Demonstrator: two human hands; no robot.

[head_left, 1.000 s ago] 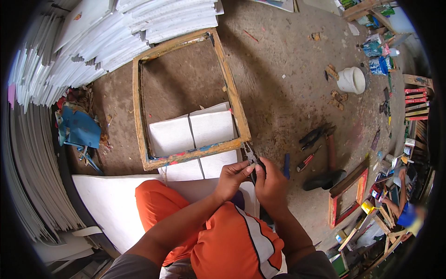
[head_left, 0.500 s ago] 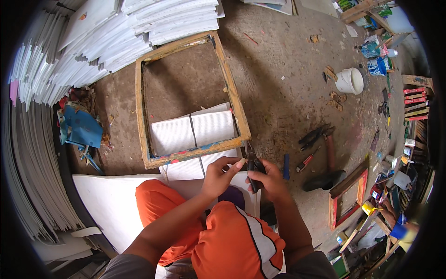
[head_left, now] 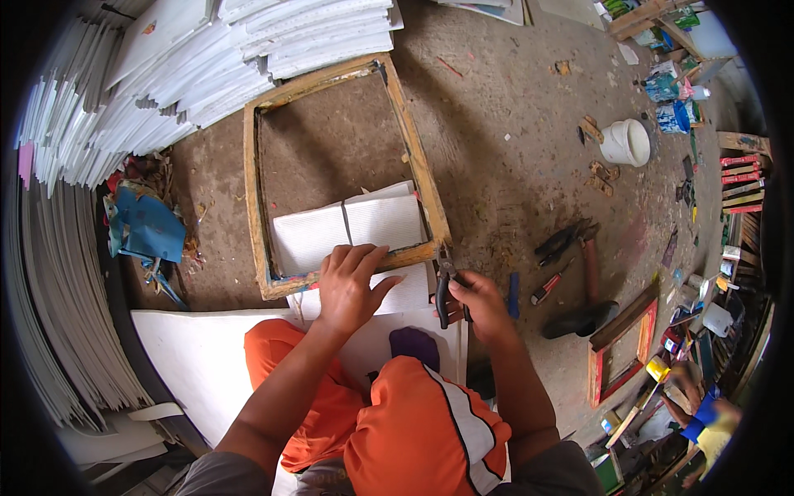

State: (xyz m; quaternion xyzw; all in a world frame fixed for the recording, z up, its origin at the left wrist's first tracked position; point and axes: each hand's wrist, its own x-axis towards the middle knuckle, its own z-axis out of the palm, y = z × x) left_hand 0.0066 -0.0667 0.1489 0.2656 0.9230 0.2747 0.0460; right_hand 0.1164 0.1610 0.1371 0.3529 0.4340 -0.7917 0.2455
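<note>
A worn wooden frame [head_left: 253,190] lies tilted in front of me, its near bar across a strapped bundle of white ribbed sheets [head_left: 385,223]. My left hand [head_left: 347,289] is on that near bar, fingers over its top and thumb stretched out to the right. My right hand [head_left: 480,306] grips the handles of black-handled pliers [head_left: 447,270]. The pliers' jaws are at the frame's near right corner; whether they pinch anything there is too small to tell. Below my hands lies a dark purple piece [head_left: 414,347] on a white board [head_left: 190,355].
Right of my right hand lie a blue strip [head_left: 514,295], a red-handled tool [head_left: 550,285], black-handled pliers [head_left: 556,241] and a mallet [head_left: 579,321]. Farther off are a white bucket [head_left: 624,143] and a red-edged frame [head_left: 641,347]. Paper stacks [head_left: 314,37] line the back left. Another person's arm [head_left: 682,401] shows lower right.
My left hand has left the pliers' side and moved left onto the frame's near bar. The pliers in my right hand have dropped slightly nearer me, with their handles spread wider.
</note>
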